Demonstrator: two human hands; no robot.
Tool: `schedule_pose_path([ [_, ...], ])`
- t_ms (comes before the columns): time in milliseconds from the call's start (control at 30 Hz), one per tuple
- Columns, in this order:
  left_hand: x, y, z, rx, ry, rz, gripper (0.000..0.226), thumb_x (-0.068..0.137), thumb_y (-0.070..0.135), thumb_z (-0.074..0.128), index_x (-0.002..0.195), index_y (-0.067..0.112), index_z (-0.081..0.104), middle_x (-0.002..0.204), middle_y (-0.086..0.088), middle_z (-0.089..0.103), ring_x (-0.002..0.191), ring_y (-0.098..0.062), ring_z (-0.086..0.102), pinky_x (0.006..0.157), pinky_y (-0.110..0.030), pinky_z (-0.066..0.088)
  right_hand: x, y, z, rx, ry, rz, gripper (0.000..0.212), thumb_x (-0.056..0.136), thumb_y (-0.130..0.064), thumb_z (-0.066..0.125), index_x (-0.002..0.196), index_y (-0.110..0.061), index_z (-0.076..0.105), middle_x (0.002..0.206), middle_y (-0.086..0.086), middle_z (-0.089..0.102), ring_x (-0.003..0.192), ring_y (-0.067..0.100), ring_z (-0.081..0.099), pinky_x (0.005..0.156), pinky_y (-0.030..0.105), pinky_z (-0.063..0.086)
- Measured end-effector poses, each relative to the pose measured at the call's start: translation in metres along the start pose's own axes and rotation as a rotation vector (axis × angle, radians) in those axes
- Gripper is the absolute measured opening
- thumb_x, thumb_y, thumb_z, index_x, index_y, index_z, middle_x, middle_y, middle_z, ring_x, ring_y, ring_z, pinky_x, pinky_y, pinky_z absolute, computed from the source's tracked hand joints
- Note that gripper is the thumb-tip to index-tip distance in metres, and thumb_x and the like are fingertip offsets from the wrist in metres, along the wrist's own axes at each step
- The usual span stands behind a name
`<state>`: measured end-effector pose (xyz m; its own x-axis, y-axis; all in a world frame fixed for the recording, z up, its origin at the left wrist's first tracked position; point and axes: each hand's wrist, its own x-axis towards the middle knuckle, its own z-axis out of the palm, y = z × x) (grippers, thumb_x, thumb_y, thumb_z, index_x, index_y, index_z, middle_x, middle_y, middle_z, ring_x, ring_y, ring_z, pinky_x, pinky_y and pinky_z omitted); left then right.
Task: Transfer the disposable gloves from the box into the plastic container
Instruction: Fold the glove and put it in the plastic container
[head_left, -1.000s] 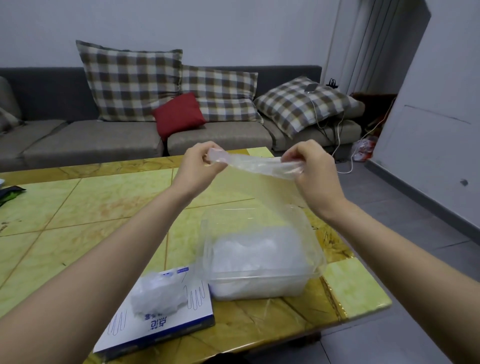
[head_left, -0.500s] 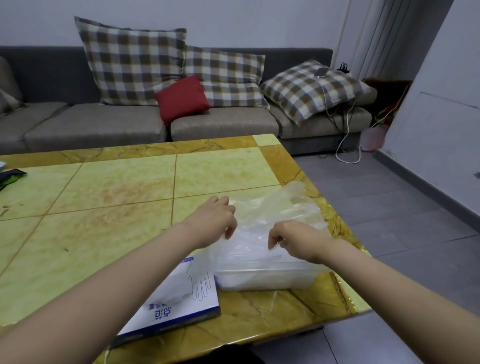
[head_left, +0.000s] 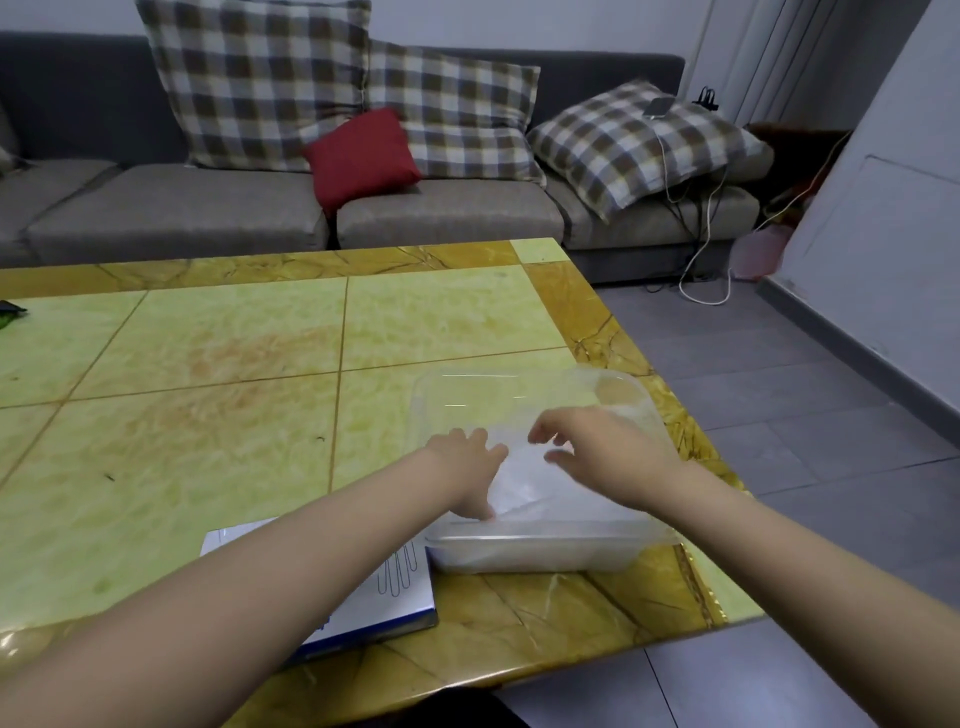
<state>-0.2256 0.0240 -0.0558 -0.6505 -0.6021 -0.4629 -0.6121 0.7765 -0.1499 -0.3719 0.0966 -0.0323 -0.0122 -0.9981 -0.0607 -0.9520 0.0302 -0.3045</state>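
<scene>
The left hand (head_left: 462, 467) reaches into the plastic container (head_left: 519, 375) at its left near corner, fingers fairly straight and pointing down, their tips pressing on the disposable gloves (head_left: 524, 491); nothing is gripped. The right hand (head_left: 608, 452) hovers just above the same pile, fingers loosely curled and spread, holding nothing. The gloves lie as a crumpled, whitish translucent heap inside the container. The clear container stands on the worktop (head_left: 208, 364) with its long axis running left to right, along the worktop's near edge. Just beside the container's left near corner lies the box (head_left: 402, 587), flat, white with a blue edge, mostly hidden under the left forearm. Well beyond the container stands a grey sofa (head_left: 171, 208) with checked cushions.
</scene>
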Motion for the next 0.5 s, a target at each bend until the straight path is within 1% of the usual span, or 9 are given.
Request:
schedule_pose_path([
  [33,0.004,0.001,0.004,0.019,-0.043,-0.009,0.069,0.092,0.039,0.055,0.147,0.017,0.020,0.144,-0.013,0.028,0.126,-0.032,0.038,0.092,-0.039,0.042,0.002,0.004,0.008,-0.100,-0.109,0.007,0.039,0.092,-0.018,0.059,0.130,-0.023,0.050,0.133,-0.004,0.051,0.121,0.016,0.050,0.094,0.028,0.042],
  [100,0.012,0.003,0.012,0.059,-0.089,-0.022,0.067,0.093,0.031,0.054,0.148,0.019,0.016,0.145,-0.014,0.027,0.125,-0.034,0.039,0.093,-0.040,0.043,0.009,0.012,0.021,-0.183,-0.308,0.066,0.063,0.086,-0.019,0.067,0.141,-0.023,0.038,0.146,-0.002,0.036,0.131,0.020,0.039,0.102,0.033,0.038],
  [167,0.017,0.005,0.016,0.099,-0.109,-0.024,0.064,0.095,0.024,0.050,0.148,0.018,0.015,0.144,-0.015,0.029,0.121,-0.035,0.045,0.091,-0.040,0.041,0.016,0.018,0.028,-0.199,-0.397,0.096,0.078,0.082,-0.017,0.072,0.146,-0.023,0.028,0.152,0.001,0.026,0.136,0.023,0.032,0.106,0.036,0.036],
  [200,0.019,0.006,0.016,0.126,-0.121,-0.025,0.064,0.095,0.020,0.048,0.149,0.018,0.013,0.144,-0.016,0.029,0.119,-0.035,0.048,0.097,-0.044,0.037,0.020,0.020,0.031,-0.217,-0.426,0.097,0.083,0.080,-0.018,0.073,0.148,-0.023,0.025,0.153,0.001,0.023,0.137,0.024,0.030,0.107,0.037,0.035],
  [267,0.021,0.007,0.016,0.185,-0.147,-0.028,0.068,0.094,0.012,0.045,0.151,0.018,0.008,0.146,-0.016,0.027,0.120,-0.037,0.049,0.112,-0.057,0.013,0.025,0.022,0.036,-0.279,-0.488,0.089,0.089,0.080,-0.020,0.073,0.150,-0.024,0.019,0.154,0.002,0.018,0.138,0.025,0.028,0.108,0.038,0.034],
  [300,0.022,0.007,0.016,0.201,-0.151,-0.029,0.070,0.093,0.009,0.044,0.151,0.018,0.005,0.147,-0.017,0.025,0.121,-0.037,0.048,0.113,-0.060,0.003,0.027,0.023,0.038,-0.313,-0.514,0.086,0.090,0.080,-0.021,0.072,0.150,-0.024,0.016,0.155,0.001,0.016,0.138,0.026,0.026,0.109,0.039,0.034],
  [333,0.023,0.008,0.016,0.207,-0.149,-0.029,0.072,0.093,0.006,0.044,0.151,0.018,0.004,0.148,-0.017,0.023,0.121,-0.038,0.047,0.113,-0.060,-0.002,0.028,0.024,0.038,-0.341,-0.536,0.082,0.090,0.081,-0.022,0.071,0.151,-0.024,0.014,0.156,0.001,0.014,0.139,0.027,0.025,0.110,0.039,0.033],
  [433,0.021,0.008,0.015,0.201,-0.155,-0.020,0.073,0.092,0.005,0.044,0.151,0.017,0.003,0.150,-0.018,0.020,0.123,-0.038,0.046,0.113,-0.060,-0.001,0.029,0.024,0.038,-0.365,-0.590,0.097,0.091,0.083,-0.023,0.070,0.152,-0.024,0.010,0.158,0.000,0.010,0.140,0.028,0.021,0.113,0.041,0.028],
  [500,0.019,0.006,0.010,0.191,-0.155,-0.002,0.073,0.093,0.013,0.052,0.151,0.017,0.007,0.147,-0.016,0.028,0.123,-0.036,0.046,0.113,-0.059,0.010,0.029,0.020,0.034,-0.337,-0.610,0.123,0.091,0.083,-0.022,0.070,0.152,-0.023,0.010,0.158,0.001,0.012,0.141,0.027,0.022,0.113,0.041,0.028],
])
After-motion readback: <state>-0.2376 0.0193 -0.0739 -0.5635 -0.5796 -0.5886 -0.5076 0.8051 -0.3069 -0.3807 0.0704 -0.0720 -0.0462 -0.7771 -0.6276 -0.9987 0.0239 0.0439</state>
